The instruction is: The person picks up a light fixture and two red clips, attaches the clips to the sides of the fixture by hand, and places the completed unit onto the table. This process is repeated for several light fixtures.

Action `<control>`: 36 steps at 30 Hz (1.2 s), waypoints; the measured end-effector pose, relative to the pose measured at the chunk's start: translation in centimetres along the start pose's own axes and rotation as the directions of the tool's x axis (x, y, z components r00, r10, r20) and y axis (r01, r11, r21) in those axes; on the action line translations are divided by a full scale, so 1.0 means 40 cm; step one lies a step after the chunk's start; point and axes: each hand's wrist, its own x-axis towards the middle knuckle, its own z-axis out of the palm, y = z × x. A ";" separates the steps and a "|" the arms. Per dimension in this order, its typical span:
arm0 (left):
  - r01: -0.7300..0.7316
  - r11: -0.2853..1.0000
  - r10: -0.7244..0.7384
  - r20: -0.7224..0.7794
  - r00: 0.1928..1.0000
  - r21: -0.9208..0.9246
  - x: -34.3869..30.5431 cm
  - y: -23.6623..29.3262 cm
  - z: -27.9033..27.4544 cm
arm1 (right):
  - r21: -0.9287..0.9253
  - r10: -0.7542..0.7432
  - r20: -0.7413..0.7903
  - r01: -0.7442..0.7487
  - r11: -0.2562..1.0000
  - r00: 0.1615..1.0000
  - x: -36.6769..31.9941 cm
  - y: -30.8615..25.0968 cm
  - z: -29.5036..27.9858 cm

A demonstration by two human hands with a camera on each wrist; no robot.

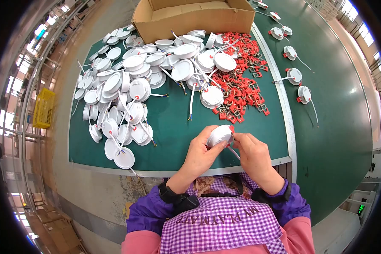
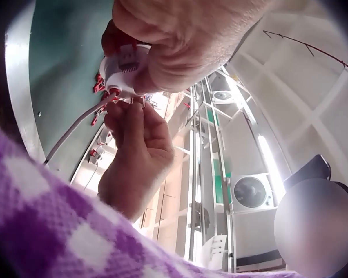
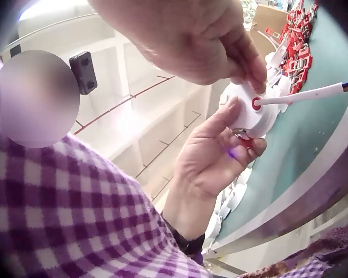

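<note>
My left hand (image 1: 200, 155) grips a white round downlight (image 1: 219, 134) by its rim, thumb across its back. A white cable (image 3: 304, 95) runs out of the downlight through a red grommet (image 3: 256, 103). One red spring clip (image 3: 244, 141) shows on the downlight's side beside the left fingers. At the opposite side, my right hand (image 1: 255, 157) pinches a small clip (image 2: 138, 100) between thumb and fingertips, right at the rim. This clip is mostly hidden by the fingers; a bit of metal shows.
Many white downlights with cables (image 1: 133, 89) are heaped on the green table (image 1: 169, 127). Beside them lies a pile of red clips (image 1: 241, 91). A cardboard box (image 1: 194, 21) stands behind. Across a metal edge strip (image 1: 283, 106), several clipped downlights (image 1: 295, 76) lie on a second green surface.
</note>
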 end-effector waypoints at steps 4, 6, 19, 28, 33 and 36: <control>0.030 0.993 -0.036 0.050 0.998 0.117 0.000 0.034 -0.010 | 0.031 -0.020 -0.050 0.022 0.999 0.999 -0.001 0.004 0.011; 0.030 0.990 -0.035 0.035 0.999 0.139 -0.003 0.029 -0.005 | 0.025 -0.012 -0.068 0.014 1.000 0.998 0.000 0.001 0.014; -0.067 0.993 0.050 0.163 0.985 0.095 -0.005 0.059 -0.010 | 0.457 0.285 0.181 -0.337 0.823 0.941 0.026 -0.005 -0.071; 0.041 0.999 -0.038 0.296 0.954 -0.006 0.016 0.032 0.014 | 0.473 0.272 0.301 -0.391 0.790 0.914 0.024 0.053 -0.100; -0.275 0.847 0.291 0.038 0.956 0.455 0.122 0.048 -0.050 | 0.318 0.458 -0.022 -0.428 0.846 0.889 0.031 0.224 -0.228; -0.307 0.472 0.576 -0.025 0.817 0.827 0.204 0.065 -0.141 | 0.223 0.577 -0.202 -0.536 0.814 0.791 0.016 0.409 -0.347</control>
